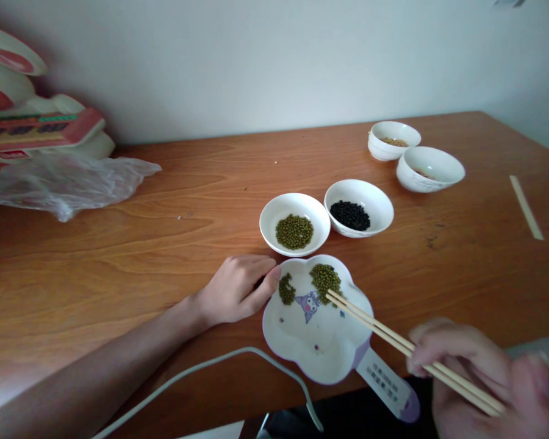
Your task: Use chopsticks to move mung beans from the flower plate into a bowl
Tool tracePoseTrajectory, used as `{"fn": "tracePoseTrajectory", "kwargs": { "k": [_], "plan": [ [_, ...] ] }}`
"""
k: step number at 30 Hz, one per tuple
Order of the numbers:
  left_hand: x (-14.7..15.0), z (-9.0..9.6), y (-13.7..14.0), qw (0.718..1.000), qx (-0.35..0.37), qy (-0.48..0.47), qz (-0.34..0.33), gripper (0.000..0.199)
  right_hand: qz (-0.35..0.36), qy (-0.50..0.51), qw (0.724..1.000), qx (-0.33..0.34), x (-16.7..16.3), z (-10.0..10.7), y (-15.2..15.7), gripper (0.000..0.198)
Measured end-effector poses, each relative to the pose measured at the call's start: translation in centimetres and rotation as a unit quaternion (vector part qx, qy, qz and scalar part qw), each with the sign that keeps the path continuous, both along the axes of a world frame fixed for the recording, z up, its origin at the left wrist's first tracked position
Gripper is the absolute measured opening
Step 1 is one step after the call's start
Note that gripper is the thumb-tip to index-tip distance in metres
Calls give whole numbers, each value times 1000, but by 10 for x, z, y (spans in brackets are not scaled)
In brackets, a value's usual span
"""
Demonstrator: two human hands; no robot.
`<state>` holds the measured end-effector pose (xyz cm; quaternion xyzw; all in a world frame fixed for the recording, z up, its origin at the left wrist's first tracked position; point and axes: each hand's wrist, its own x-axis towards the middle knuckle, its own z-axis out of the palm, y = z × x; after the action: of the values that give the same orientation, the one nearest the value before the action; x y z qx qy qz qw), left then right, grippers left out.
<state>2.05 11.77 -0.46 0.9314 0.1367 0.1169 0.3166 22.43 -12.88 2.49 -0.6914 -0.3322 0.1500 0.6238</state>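
A pair of chopsticks (393, 340) is gripped in my right hand (480, 372), which is partly blurred. Their tips touch a pile of mung beans (326, 280) in a white flower-shaped dish (320, 360) with a lilac rim, a cartoon print and a short handle. A smaller cluster of mung beans (287, 289) lies at the dish's left. My left hand (240, 286) rests on the table with its fingers curled and its thumb on the dish's left rim. Just behind the dish, a white bowl (269, 222) holds more mung beans. Beside it, another bowl (382, 204) contains black beans.
Farther right stand two white bowls (376, 146) (448, 177) with pale and reddish contents. A light strip (526, 207) lies at the right of the wooden table (201, 219). A clear plastic bag (73, 183) and a pink-white figure (41, 128) are at left. A cable (201, 361) curves in front.
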Motion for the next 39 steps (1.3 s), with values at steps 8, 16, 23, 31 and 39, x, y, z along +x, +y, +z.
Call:
{"fn": "tracePoseTrajectory", "kwargs": {
  "k": [8,16,23,31,39],
  "plan": [
    [-1,1,-1,1000,17,-12,-2,37,-19,-70,996,-44,-27,23,35,71],
    [-1,0,0,1000,1,0,-7,38,9,-91,995,-27,-33,-2,21,66],
    [0,1,0,1000,-6,4,-14,39,4,-70,997,-44,-41,1,28,65],
    [1,1,0,1000,5,18,-2,40,14,-84,995,-52,-42,3,29,62],
    [0,3,1,999,9,33,-10,39,-101,-34,990,-90,-63,14,36,64]
  ]
}}
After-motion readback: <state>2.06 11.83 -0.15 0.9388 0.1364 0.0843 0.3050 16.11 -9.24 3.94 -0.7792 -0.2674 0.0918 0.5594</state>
